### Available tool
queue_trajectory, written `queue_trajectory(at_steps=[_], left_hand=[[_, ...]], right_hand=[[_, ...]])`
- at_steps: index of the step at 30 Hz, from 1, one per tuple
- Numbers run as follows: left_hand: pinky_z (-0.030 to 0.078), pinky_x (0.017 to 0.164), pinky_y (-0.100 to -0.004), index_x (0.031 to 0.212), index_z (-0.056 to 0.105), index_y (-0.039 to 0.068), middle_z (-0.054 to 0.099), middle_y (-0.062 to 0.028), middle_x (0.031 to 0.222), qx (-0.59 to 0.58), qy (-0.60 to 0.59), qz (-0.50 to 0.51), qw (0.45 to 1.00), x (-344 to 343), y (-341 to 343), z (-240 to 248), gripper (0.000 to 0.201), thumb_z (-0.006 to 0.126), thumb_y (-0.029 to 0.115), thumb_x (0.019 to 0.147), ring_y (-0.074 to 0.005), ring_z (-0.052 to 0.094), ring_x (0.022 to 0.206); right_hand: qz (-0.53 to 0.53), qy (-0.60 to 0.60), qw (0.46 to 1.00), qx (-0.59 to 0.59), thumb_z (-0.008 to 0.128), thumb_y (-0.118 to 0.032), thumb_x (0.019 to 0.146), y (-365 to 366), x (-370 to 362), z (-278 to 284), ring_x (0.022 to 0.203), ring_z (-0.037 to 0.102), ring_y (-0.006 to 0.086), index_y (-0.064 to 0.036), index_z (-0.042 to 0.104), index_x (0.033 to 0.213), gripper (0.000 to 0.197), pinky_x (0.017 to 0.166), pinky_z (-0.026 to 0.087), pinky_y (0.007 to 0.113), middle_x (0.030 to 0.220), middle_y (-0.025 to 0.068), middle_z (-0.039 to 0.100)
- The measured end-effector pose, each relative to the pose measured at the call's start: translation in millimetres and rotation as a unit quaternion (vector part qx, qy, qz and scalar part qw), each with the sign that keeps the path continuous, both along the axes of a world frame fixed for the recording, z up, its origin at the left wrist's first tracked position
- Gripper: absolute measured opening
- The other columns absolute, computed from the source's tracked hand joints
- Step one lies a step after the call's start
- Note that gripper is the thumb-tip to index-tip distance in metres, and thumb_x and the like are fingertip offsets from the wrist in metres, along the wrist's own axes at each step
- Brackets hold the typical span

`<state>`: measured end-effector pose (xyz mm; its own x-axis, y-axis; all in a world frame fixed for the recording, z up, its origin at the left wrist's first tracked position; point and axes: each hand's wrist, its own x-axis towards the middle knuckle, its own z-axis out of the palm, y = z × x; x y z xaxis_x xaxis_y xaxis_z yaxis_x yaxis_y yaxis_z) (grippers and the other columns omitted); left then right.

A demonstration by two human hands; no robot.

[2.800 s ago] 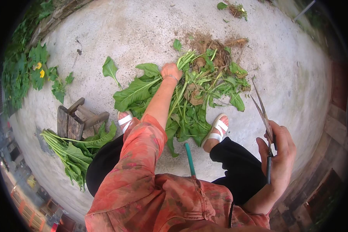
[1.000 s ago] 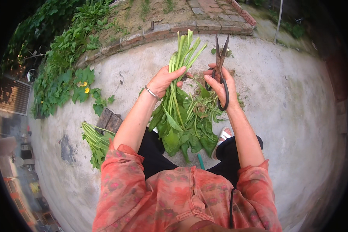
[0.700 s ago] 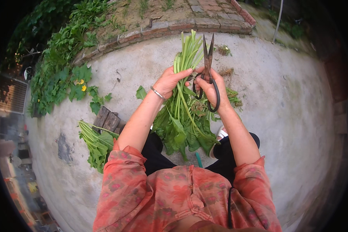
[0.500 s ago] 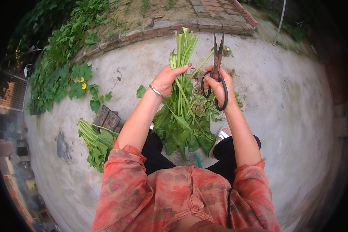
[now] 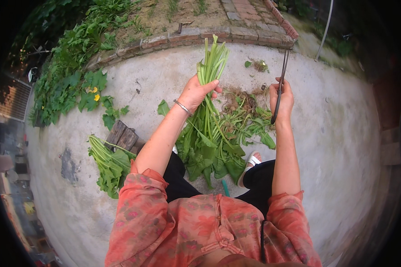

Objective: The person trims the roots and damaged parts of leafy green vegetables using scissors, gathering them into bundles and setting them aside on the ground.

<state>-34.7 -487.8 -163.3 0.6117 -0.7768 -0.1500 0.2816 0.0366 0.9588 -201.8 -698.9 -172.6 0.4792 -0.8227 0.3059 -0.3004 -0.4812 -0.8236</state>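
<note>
My left hand (image 5: 198, 92) is closed round a thick bunch of leafy greens (image 5: 206, 142). The pale stems point up and away from me, and the broad leaves hang down between my knees. Off to the right, my right hand (image 5: 282, 101) grips a pair of dark scissors (image 5: 281, 84), turned edge-on with the blades pointing away from me. The scissors are apart from the bunch. Beyond the leaves, a heap of trimmed roots and wilted leaves (image 5: 243, 111) lies on the concrete, partly hidden by the bunch.
A second bundle of greens (image 5: 113, 167) leans by a dark wooden block (image 5: 121, 135) at my left. A small scrap of leaves (image 5: 259, 66) lies farther off. A low brick edging (image 5: 178, 36) borders the soil bed, and vines with yellow flowers (image 5: 93, 90) spread along the left.
My right hand has moved right, away from the bunch, and the scissors have turned from face-on to edge-on. The angled stem near the right hand no longer sticks out. My left hand keeps its hold.
</note>
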Motion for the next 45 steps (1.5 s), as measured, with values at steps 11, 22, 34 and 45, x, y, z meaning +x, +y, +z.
queue_trajectory(at_steps=[11, 22, 34, 45], left_hand=[[0.05, 0.065, -0.049, 0.122, 0.047, 0.003, 0.065, -0.0263, 0.09, 0.289, -0.469, 0.083, 0.831, -42, -38, -20, 0.043, 0.062, 0.018, 0.085, -0.0398, 0.064, 0.083], [0.053, 0.074, -0.0417, 0.128, 0.049, 0.002, 0.065, -0.0212, 0.102, 0.232, -0.442, -0.014, 0.866, -58, -47, 1, 0.065, 0.075, 0.022, 0.072, -0.0329, 0.066, 0.088], [0.05, 0.073, -0.0236, 0.113, 0.062, 0.003, 0.067, -0.0031, 0.102, -0.03, 0.033, -0.169, 0.985, -33, -30, 10, 0.041, 0.079, 0.018, 0.079, -0.0088, 0.061, 0.087], [0.053, 0.061, -0.0272, 0.092, 0.061, 0.007, 0.06, 0.0001, 0.075, -0.014, 0.149, -0.117, 0.982, -23, -26, 5, 0.03, 0.078, 0.029, 0.081, -0.0106, 0.058, 0.063]], right_hand=[[0.203, -0.164, 0.947, 0.185, 0.074, -0.007, 0.08, 78, 24, 15, 0.073, 0.057, 0.0068, -0.001, 0.055, 0.11, 0.036, 0.067, 0.047, 0.023, 0.081, 0.0003, 0.062], [0.171, -0.184, 0.943, 0.22, 0.067, 0.0, 0.08, 59, 25, -2, 0.069, 0.056, 0.0091, 0.0, 0.054, 0.105, 0.027, 0.063, 0.046, 0.025, 0.078, 0.0015, 0.058], [0.165, -0.187, 0.91, 0.33, 0.064, 0.002, 0.082, 46, 16, 22, 0.066, 0.059, 0.0132, 0.002, 0.055, 0.109, 0.028, 0.062, 0.048, 0.028, 0.074, 0.0043, 0.06], [0.196, -0.134, 0.932, 0.274, 0.073, -0.01, 0.081, 46, 10, 24, 0.066, 0.059, 0.0109, 0.0014, 0.055, 0.116, 0.041, 0.06, 0.046, 0.024, 0.075, 0.0024, 0.061]])
